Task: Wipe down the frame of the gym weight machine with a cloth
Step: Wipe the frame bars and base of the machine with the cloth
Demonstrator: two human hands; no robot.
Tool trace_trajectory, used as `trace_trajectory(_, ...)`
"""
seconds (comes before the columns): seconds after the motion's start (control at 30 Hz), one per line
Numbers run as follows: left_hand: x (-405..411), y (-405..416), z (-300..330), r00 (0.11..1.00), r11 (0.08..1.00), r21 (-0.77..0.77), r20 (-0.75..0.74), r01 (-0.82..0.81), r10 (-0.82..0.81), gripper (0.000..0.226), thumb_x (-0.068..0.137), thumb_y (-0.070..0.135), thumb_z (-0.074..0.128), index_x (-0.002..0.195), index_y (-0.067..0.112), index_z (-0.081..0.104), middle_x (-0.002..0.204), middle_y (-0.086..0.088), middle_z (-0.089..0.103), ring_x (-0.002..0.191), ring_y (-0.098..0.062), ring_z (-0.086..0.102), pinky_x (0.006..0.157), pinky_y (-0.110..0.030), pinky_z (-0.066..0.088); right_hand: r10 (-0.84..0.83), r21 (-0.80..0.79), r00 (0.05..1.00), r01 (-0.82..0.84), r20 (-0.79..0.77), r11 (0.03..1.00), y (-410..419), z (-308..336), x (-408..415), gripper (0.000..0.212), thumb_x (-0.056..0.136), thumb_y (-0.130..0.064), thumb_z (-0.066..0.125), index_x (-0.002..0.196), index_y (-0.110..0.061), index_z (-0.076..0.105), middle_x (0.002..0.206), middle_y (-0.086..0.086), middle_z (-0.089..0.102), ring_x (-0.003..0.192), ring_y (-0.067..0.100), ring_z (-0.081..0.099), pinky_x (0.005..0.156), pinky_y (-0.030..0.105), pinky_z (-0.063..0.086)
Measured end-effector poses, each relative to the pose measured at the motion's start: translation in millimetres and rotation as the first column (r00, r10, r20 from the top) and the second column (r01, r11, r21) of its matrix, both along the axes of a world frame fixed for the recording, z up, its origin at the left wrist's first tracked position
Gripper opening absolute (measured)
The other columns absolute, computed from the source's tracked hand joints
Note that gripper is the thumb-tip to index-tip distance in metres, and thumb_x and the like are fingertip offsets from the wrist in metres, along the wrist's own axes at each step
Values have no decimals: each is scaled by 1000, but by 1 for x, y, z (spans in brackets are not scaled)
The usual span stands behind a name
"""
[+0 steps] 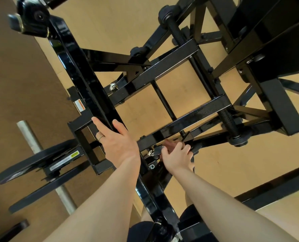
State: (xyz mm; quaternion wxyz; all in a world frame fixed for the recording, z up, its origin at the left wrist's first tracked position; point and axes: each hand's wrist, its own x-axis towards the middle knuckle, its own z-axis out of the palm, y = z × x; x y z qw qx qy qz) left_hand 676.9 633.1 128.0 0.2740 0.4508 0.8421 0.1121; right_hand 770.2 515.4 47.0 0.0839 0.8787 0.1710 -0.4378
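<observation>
Two hands [118,142], one cloth [169,145], two weight plates [31,161].

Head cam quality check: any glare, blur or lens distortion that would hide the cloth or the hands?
Head view: wide-angle bending at the edges; glossy glare streaks on the black frame. Left hand sharp, resting on a beam. Right hand is sharp, but the reddish-brown cloth it grips is soft and mostly hidden by the fingers. Lighting even, shadows faint.
</observation>
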Motion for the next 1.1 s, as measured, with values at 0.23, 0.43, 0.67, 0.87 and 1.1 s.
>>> trace_trajectory(0.23, 3, 2, 3, 1000, 1000, -14, -2, -16, 16, 61, 109, 49, 29, 163, 32, 6, 156, -13, 39, 122, -35, 59, 92, -46, 52, -24, 116, 986, 44, -167, 992, -13, 8, -12, 60, 103, -55, 43, 154, -25, 33, 155, 10, 30, 142, 33, 33, 113, 47, 43)
trace_trajectory(0.43, 2, 1, 2, 1000, 1000, 17, -1, -10, 10, 61, 109, 48, 29, 163, 32, 6, 154, -13, 39, 123, -33, 58, 91, -43, 50, -2, 162, 993, 21, -114, 987, -4, -27, 20, 49, 106, -47, 45, 141, -13, 53, 141, 11, 49, 130, 29, 49, 103, 41, 51)
trace_trajectory(0.67, -3, -4, -11, 1000, 997, 75, 1, 16, -17, 61, 109, 50, 30, 163, 31, 8, 148, -11, 45, 120, -29, 55, 88, -38, 43, -30, 192, 991, 55, -131, 980, -5, -66, 57, 43, 104, -49, 48, 128, -16, 59, 129, 8, 57, 118, 29, 58, 74, 27, 52)
trace_trajectory(0.87, -3, -5, -14, 999, 993, 116, 9, 32, -33, 61, 109, 48, 31, 163, 30, 10, 147, -10, 46, 123, -29, 52, 93, -39, 41, -110, 177, 970, 150, -218, 973, -2, -81, 81, 42, 101, -51, 53, 134, -25, 56, 124, 6, 57, 103, 26, 61, 63, 30, 56)
trace_trajectory(1.1, -4, -6, -15, 999, 989, 141, 1, 37, -37, 61, 109, 49, 30, 163, 29, 11, 152, -12, 42, 128, -30, 50, 96, -42, 42, -118, 177, 956, 169, -268, 970, -6, -80, 87, 30, 99, -56, 53, 117, -31, 54, 110, 8, 59, 89, 29, 65, 49, 28, 56)
